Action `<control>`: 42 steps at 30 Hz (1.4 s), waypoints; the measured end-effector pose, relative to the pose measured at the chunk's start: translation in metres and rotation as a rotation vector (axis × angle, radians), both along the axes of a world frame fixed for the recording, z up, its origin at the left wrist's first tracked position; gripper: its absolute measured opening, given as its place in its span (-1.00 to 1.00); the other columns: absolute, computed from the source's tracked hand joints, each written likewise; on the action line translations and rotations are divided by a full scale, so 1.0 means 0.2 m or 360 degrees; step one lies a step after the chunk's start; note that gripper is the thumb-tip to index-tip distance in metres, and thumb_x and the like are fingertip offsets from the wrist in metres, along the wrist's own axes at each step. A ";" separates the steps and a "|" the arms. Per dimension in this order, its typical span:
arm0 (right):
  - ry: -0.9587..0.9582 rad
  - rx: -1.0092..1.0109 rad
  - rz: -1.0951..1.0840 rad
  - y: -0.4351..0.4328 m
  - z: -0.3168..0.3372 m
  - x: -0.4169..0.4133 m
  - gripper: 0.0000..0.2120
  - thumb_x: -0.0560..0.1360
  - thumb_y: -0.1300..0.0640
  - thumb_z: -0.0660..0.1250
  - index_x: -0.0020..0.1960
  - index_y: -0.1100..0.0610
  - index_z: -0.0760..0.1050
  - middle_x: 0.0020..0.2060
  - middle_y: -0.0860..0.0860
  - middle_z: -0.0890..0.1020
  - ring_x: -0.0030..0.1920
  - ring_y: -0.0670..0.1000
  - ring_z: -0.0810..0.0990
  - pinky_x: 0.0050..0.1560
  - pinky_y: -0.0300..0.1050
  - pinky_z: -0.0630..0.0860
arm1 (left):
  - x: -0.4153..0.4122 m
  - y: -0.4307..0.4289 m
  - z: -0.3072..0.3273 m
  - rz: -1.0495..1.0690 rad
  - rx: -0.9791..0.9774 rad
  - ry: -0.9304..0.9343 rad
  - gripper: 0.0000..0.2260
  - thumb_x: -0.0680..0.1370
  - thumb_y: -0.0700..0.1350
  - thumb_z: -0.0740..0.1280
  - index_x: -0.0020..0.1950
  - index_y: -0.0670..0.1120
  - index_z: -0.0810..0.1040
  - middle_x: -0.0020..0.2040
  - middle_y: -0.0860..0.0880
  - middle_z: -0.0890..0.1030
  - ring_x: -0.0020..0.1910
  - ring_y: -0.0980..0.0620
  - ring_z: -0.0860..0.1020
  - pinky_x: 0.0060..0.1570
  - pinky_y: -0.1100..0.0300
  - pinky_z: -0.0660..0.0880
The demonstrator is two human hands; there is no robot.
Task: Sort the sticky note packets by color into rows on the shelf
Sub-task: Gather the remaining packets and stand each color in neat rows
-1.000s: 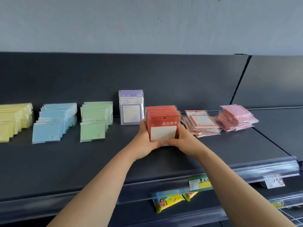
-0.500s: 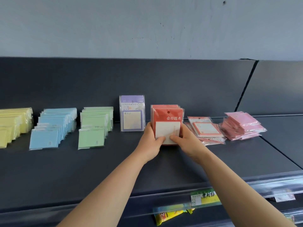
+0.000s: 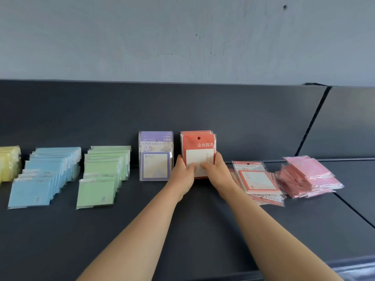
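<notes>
A stack of red sticky note packets stands upright against the back of the dark shelf. My left hand grips its left side and my right hand its right side, thumbs on the front packet. To its left stand purple packets, then rows of green packets, blue packets and yellow packets. Right of my hands lies a loose pile of orange-framed packets and a pile of pink packets.
The shelf's dark back panel rises behind the rows, with a grey wall above. A seam splits this shelf board from another on the right. Bare shelf surface lies in front of the rows.
Both hands have pushed the red stack farther back, upright beside the purple packets. The camera has moved closer and tilted up, so the lower shelves have dropped out of view.
</notes>
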State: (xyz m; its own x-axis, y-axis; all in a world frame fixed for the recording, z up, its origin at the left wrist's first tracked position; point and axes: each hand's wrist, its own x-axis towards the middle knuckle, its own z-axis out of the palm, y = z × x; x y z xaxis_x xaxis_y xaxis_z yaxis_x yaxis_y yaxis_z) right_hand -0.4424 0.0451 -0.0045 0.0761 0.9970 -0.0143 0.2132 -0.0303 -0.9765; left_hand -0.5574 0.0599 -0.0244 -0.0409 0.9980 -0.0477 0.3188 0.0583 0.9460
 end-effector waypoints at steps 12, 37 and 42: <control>-0.0106 0.0037 -0.0059 -0.05 -0.05 -0.01 -0.59 0.59 0.17 0.20 0.42 0.07 0.22 0.27 -0.02 0.48 0.27 -0.01 0.45 0.09 -0.18 0.40 | -0.01 -0.02 -0.08 0.0020 0.0080 0.0084 -0.50 0.65 -0.03 0.11 0.57 0.04 0.05 0.50 0.00 0.29 0.46 -0.02 0.28 0.42 -0.04 0.29; -0.0580 -0.0022 -0.0046 -0.17 -0.01 0.00 -0.37 0.48 0.12 0.41 0.41 0.12 0.13 0.35 0.07 0.39 0.33 0.10 0.42 0.12 -0.11 0.44 | -0.03 -0.16 0.00 0.0021 0.0106 0.0389 -0.60 0.65 -0.13 0.18 0.46 -0.13 0.19 0.40 -0.09 0.39 0.36 -0.07 0.40 0.23 0.10 0.42; -0.0806 0.0182 -0.0089 -0.23 0.03 -0.01 -0.55 0.48 0.20 0.36 0.27 0.17 0.23 0.26 0.05 0.36 0.24 0.08 0.42 -0.02 -0.18 0.34 | -0.02 -0.23 0.05 0.0036 0.0167 0.0513 -0.58 0.63 -0.15 0.21 0.46 -0.16 0.18 0.38 -0.11 0.39 0.35 -0.09 0.42 0.26 0.06 0.46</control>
